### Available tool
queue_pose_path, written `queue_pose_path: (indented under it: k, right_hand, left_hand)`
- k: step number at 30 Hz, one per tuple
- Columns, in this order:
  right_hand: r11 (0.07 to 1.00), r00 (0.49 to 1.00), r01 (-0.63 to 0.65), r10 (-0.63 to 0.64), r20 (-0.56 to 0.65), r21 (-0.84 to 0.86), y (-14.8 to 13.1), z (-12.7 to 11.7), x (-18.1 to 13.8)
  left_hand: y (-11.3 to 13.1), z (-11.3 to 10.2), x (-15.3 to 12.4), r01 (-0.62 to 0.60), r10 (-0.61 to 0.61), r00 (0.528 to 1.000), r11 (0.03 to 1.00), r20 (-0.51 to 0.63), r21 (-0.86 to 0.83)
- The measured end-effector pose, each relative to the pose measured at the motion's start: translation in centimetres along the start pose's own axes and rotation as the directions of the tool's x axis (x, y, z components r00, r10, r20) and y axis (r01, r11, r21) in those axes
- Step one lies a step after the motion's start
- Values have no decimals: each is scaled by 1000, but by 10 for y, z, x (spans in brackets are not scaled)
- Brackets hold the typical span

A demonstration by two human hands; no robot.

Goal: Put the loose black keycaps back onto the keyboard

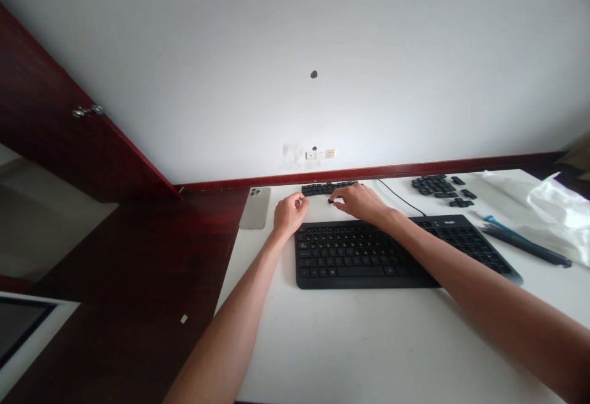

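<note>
A black keyboard (369, 255) lies on the white table (369, 342). Behind it, near the wall, sits a row of loose black keycaps (318, 188). My right hand (362, 202) reaches over the keyboard's back edge and pinches a single black keycap (330, 200) between its fingertips, just in front of that row. To the left of the keyboard's far corner, my left hand (289, 212) rests curled with its fingers closed; I cannot see anything in it.
A phone (255, 207) lies face down at the table's left edge. More loose keycaps (437, 186) sit at the back right. Dark and blue tools (525, 243) and a white plastic bag (557, 207) lie to the right. The keyboard's cable (401, 198) runs toward the wall.
</note>
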State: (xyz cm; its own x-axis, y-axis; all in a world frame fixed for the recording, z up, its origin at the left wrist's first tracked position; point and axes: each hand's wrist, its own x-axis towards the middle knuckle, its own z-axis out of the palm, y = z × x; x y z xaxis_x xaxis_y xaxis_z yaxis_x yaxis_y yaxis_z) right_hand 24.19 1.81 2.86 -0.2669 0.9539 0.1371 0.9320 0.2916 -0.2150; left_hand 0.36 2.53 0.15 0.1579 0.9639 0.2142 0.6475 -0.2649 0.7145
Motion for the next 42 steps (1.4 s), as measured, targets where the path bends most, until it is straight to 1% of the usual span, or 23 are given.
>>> queue_pose_path:
  k: [5, 10, 14, 16, 18, 19, 22, 24, 27, 30, 34, 37, 42]
  right_hand:
    - [996, 998, 64, -64, -6, 58, -2, -8, -13]
    - [971, 982, 185, -186, -5, 152, 2, -2, -10]
    - [956, 980, 200, -199, -26, 213, 3, -2, -12]
    - [952, 982, 189, -181, -54, 241, 1, -9, -22]
    - [943, 985, 171, -157, -70, 286, -2, -19, -40]
    - [931, 988, 156, -142, -65, 329, -3, -24, -51]
    - [904, 992, 114, -125, 0, 413, -3, -35, -86]
    - [903, 993, 102, -120, 17, 418, 0, -36, -105]
    - [914, 991, 130, -134, -17, 383, 5, -32, -121]
    - [912, 983, 182, -181, -36, 367, 8, -29, -124]
    - [896, 971, 234, -238, -35, 376, 8, -31, -123]
    - [896, 970, 238, -241, -41, 375, 9, -34, -125]
    - [903, 976, 211, -218, -23, 374, 10, -37, -128]
  left_hand:
    - [-1, 0, 0, -5, 5, 1000, 1000, 6, -8]
    - [-2, 1, 0, -20, 20, 1000, 1000, 5, -6]
    - [-1, 0, 0, -17, 17, 1000, 1000, 0, 8]
    - [-1, 0, 0, -19, 19, 1000, 1000, 1, 5]
    - [-1, 0, 0, -20, 20, 1000, 1000, 0, 2]
    - [0, 0, 0, -20, 20, 1000, 1000, 1, 2]
    - [1, 0, 0, -19, 19, 1000, 1000, 0, 9]
    - [1, 0, 0, -13, 14, 1000, 1000, -4, 21]
    - [2, 0, 0, -6, 6, 1000, 999, -1, 36]
    - [1, 0, -1, -6, 6, 1000, 1000, 2, 29]
    - [1, 0, -1, -9, 9, 1000, 1000, 2, 18]
    - [2, 0, -1, -8, 8, 1000, 1000, 1, 13]
    - [4, 0, -1, -19, 19, 1000, 1000, -2, 4]
